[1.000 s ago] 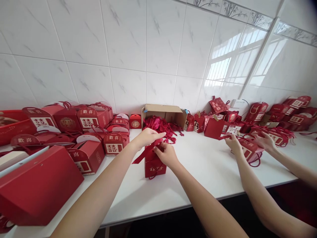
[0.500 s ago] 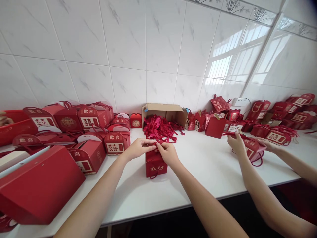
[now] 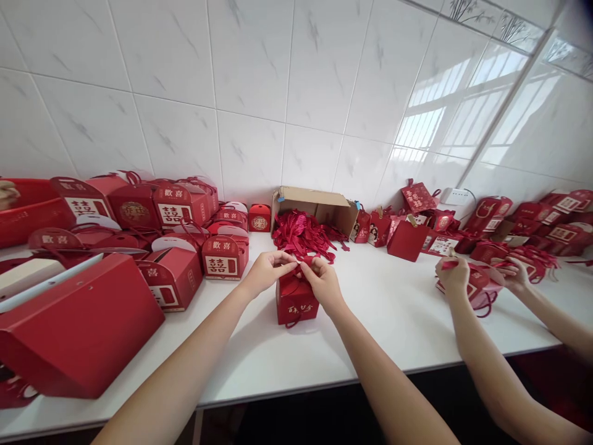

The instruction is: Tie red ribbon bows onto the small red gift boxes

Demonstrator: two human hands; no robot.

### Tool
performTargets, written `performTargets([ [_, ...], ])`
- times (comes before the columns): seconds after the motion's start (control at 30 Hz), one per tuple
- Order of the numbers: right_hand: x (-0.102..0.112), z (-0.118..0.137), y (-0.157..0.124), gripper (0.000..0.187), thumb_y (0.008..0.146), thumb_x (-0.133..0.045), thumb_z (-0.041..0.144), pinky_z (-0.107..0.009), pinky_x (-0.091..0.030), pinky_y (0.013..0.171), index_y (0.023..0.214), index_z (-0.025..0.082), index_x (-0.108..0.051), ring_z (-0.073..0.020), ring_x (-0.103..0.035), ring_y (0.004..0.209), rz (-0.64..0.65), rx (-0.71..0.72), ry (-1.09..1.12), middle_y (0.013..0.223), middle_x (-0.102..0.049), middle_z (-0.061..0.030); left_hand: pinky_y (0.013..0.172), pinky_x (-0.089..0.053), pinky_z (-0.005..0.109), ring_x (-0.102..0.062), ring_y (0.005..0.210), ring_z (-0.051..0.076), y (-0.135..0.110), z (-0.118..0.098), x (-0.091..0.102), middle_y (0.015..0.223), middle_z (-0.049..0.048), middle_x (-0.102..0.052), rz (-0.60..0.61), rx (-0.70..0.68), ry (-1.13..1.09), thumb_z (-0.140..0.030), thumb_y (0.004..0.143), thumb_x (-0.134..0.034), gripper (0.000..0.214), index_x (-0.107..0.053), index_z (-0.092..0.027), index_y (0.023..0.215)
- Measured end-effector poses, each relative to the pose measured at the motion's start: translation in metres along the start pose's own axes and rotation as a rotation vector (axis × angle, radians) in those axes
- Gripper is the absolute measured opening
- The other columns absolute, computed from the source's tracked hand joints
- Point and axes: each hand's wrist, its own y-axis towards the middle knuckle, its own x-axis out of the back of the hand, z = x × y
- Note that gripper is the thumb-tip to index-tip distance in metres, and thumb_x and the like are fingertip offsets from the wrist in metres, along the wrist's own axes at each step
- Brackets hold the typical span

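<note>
A small red gift box (image 3: 296, 304) with gold lettering stands on the white table (image 3: 287, 364) in front of me. My left hand (image 3: 267, 270) and my right hand (image 3: 323, 282) meet over its top, both pinching a red ribbon (image 3: 302, 263) there. The ribbon is bunched between my fingertips, so its shape is mostly hidden. Just behind the box, a pile of loose red ribbons (image 3: 303, 233) spills out of an open cardboard box (image 3: 319, 207).
Several red gift boxes (image 3: 172, 213) crowd the left, with a large one (image 3: 78, 327) at the near left edge. More red boxes and bags (image 3: 491, 222) line the right. Another person's hands (image 3: 482, 278) hold a red box at the right. A white tiled wall backs the table.
My left hand came down from the lifted ribbon end to the top of the box, and both hands closed in there. The other person's hands drew together on their box.
</note>
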Motion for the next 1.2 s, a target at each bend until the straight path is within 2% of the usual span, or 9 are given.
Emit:
performTargets([
  [0.23,-0.002,-0.006,-0.001,0.031,0.073,-0.064,0.042,-0.032,-0.049,0.068,0.084,0.024,-0.042,-0.0194,-0.066,0.069,-0.106,-0.036,0.030,0.064,-0.062,0.0029,0.078,-0.049,0.031,-0.061,0.076,0.014,-0.007,-0.009,-0.004,0.074,-0.0013,-0.060,0.010,-0.043,-0.027,-0.039,0.078,-0.058,0.022,-0.051,-0.018,0.079],
  [0.33,-0.001,-0.007,-0.002,0.036,0.071,-0.067,0.041,-0.029,-0.046,0.059,0.080,0.025,-0.036,-0.0168,-0.062,0.059,-0.115,-0.043,0.040,0.058,-0.057,0.0063,0.076,-0.049,0.029,-0.061,0.077,0.014,-0.010,-0.011,-0.008,0.077,-0.0008,-0.060,0.035,-0.068,-0.018,-0.034,0.074,-0.062,0.021,-0.049,-0.018,0.079],
  [0.4,0.000,-0.006,-0.002,0.040,0.070,-0.069,0.041,-0.026,-0.043,0.055,0.078,0.025,-0.033,-0.0146,-0.057,0.054,-0.101,-0.059,0.091,0.055,-0.054,0.0085,0.075,-0.049,0.028,-0.061,0.078,0.014,-0.011,-0.010,-0.010,0.079,-0.0005,-0.059,0.004,-0.079,-0.009,-0.031,0.070,-0.066,0.023,-0.049,-0.018,0.077],
  [0.5,0.001,-0.003,-0.003,0.043,0.068,-0.072,0.039,-0.025,-0.043,0.057,0.076,0.025,-0.031,-0.0123,-0.055,0.053,-0.097,-0.074,0.176,0.054,-0.052,0.0095,0.075,-0.050,0.029,-0.062,0.075,0.014,-0.010,-0.007,-0.014,0.077,-0.0005,-0.060,-0.053,-0.082,-0.030,-0.030,0.069,-0.066,0.022,-0.048,-0.018,0.075],
  [0.63,0.002,0.000,-0.002,0.038,0.068,-0.071,0.039,-0.024,-0.043,0.057,0.074,0.023,-0.038,-0.0104,-0.052,0.053,-0.109,-0.047,0.108,0.058,-0.053,0.0078,0.075,-0.049,0.029,-0.061,0.075,0.014,-0.009,-0.001,-0.017,0.076,0.0001,-0.062,-0.114,-0.121,-0.019,-0.027,0.070,-0.065,0.019,-0.048,-0.018,0.073],
  [0.83,0.006,0.001,-0.002,0.023,0.073,-0.067,0.038,-0.027,-0.045,0.058,0.084,0.020,-0.056,-0.0122,-0.053,0.059,-0.193,0.129,-0.234,0.077,-0.060,0.0009,0.074,-0.049,0.029,-0.061,0.074,0.014,-0.008,0.006,-0.018,0.074,-0.0004,-0.063,-0.143,-0.168,0.022,-0.025,0.069,-0.065,0.017,-0.050,-0.018,0.072],
  [0.97,0.010,0.004,-0.005,0.018,0.080,-0.060,0.035,-0.031,-0.048,0.067,0.084,0.020,-0.070,-0.0162,-0.058,0.069,-0.135,0.212,-0.452,0.082,-0.064,-0.0042,0.073,-0.049,0.028,-0.060,0.072,0.013,-0.008,0.003,-0.019,0.074,-0.0006,-0.063,-0.152,-0.158,-0.008,-0.025,0.069,-0.066,0.017,-0.050,-0.018,0.070],
  [1.1,0.012,0.004,-0.005,0.021,0.080,-0.060,0.035,-0.036,-0.047,0.082,0.088,0.022,-0.074,-0.0209,-0.060,0.090,-0.001,0.160,-0.503,0.097,-0.064,-0.0076,0.071,-0.049,0.027,-0.061,0.073,0.013,-0.008,0.002,-0.018,0.074,-0.0007,-0.062,-0.179,-0.146,-0.031,-0.025,0.068,-0.066,0.018,-0.050,-0.018,0.070],
  [1.2,0.012,0.002,-0.003,0.018,0.077,-0.063,0.030,-0.038,-0.044,0.092,0.087,0.021,-0.074,-0.0232,-0.057,0.103,-0.028,0.085,-0.480,0.108,-0.061,-0.0092,0.071,-0.049,0.027,-0.061,0.073,0.014,-0.008,0.001,-0.017,0.074,-0.0004,-0.063,-0.182,-0.143,-0.030,-0.028,0.068,-0.068,0.022,-0.049,-0.018,0.070],
])
